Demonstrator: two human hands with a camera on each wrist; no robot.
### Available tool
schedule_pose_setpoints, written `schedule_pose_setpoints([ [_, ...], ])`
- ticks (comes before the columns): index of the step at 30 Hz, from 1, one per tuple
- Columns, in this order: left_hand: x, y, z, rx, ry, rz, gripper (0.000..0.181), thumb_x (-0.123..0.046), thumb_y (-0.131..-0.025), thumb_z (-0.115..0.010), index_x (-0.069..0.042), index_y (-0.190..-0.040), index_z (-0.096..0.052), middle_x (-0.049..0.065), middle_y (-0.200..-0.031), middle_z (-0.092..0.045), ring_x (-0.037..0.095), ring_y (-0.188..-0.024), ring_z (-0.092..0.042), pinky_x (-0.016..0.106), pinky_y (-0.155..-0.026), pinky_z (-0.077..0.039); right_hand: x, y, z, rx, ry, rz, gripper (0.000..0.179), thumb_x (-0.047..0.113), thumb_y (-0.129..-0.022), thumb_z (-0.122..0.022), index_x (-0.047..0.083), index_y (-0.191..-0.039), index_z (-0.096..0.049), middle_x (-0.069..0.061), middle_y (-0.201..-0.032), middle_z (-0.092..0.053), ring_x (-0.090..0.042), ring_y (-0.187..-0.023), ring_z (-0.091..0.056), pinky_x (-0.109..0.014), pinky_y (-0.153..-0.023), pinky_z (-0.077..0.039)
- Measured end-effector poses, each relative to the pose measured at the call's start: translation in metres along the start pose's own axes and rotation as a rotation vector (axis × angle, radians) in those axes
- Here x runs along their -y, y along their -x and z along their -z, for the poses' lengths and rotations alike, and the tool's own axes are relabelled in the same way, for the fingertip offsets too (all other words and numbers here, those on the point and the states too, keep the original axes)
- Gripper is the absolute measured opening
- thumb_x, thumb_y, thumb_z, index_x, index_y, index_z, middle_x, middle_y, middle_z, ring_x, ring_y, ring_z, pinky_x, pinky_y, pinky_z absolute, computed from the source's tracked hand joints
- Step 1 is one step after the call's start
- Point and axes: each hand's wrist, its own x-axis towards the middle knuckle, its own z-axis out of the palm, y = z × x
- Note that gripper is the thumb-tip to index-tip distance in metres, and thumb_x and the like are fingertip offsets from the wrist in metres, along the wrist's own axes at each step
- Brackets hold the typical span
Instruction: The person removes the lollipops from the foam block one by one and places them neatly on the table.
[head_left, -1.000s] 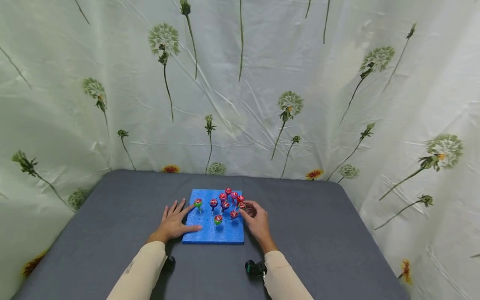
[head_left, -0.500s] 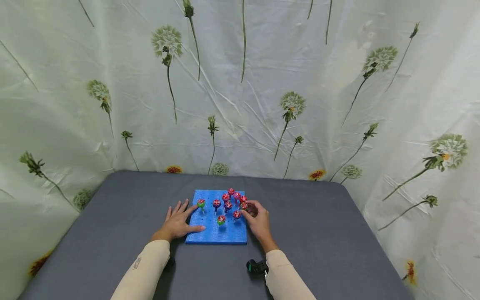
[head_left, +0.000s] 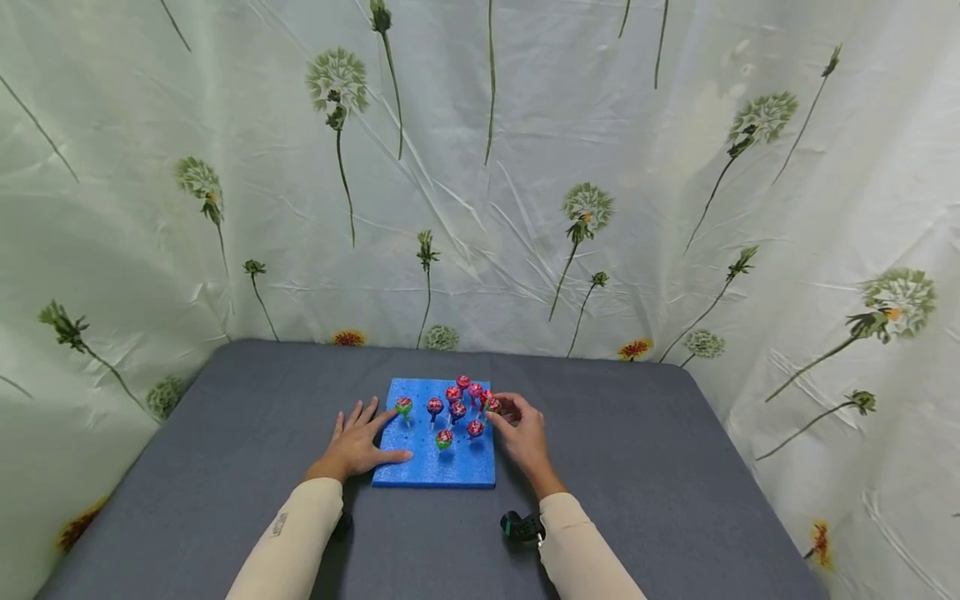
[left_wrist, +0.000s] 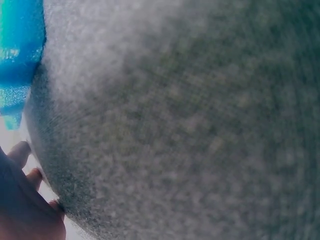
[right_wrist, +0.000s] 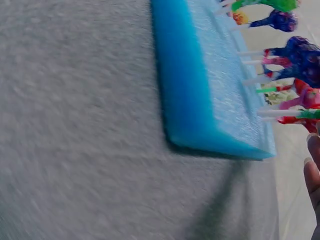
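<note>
A blue foam board lies on the table with several wrapped lollipops standing in it, mostly toward its right half. My left hand rests flat, fingers spread, across the board's left edge, its thumb on the foam. Close to that index fingertip stands a green-and-red lollipop. At the back right corner my right hand pinches a lollipop with a red and green wrapper. In the right wrist view its white stick shows beside others; whether the tip is in the foam I cannot tell.
Other lollipops, such as a purple one and a red-topped one, stand near the right hand. The grey table extends around the board. A pale curtain with dandelion prints hangs behind it.
The right hand has moved slightly up and to the right, and the lollipop it pinches has risen a little with it. The left hand keeps its place on the board.
</note>
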Motion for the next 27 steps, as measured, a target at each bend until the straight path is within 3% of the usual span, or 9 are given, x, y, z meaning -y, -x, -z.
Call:
schedule_pose_setpoints([
  [8,0.003,0.000,0.003,0.008,-0.015,0.009,0.103,-0.075,-0.071,-0.065,-0.013,-0.148,-0.039,0.027,-0.156,-0.017,0.049,-0.143,-0.006,0.065,-0.111,0.002,0.000,-0.006,0.012,0.038,-0.012,-0.006,0.026,0.013,-0.086,-0.073,0.002,-0.109,-0.067,-0.010,-0.098,-0.068,-0.023,-0.087,-0.063,-0.032,-0.077,-0.053],
  [21,-0.003,-0.002,0.004,0.012,-0.026,0.010,0.101,-0.072,-0.072,-0.066,-0.011,-0.148,-0.039,0.028,-0.155,-0.018,0.050,-0.142,-0.007,0.065,-0.111,0.001,-0.007,-0.022,0.040,0.018,0.008,0.009,0.028,0.010,-0.085,-0.074,-0.001,-0.110,-0.068,-0.015,-0.098,-0.069,-0.027,-0.087,-0.065,-0.037,-0.076,-0.054],
  [27,-0.002,0.000,0.002,0.002,-0.015,-0.001,0.100,-0.071,-0.072,-0.067,-0.010,-0.147,-0.040,0.028,-0.155,-0.018,0.051,-0.142,-0.008,0.066,-0.110,0.001,-0.015,-0.023,0.045,0.069,0.037,-0.013,0.024,0.010,-0.084,-0.074,0.000,-0.106,-0.070,-0.013,-0.095,-0.070,-0.026,-0.085,-0.066,-0.039,-0.078,-0.054],
])
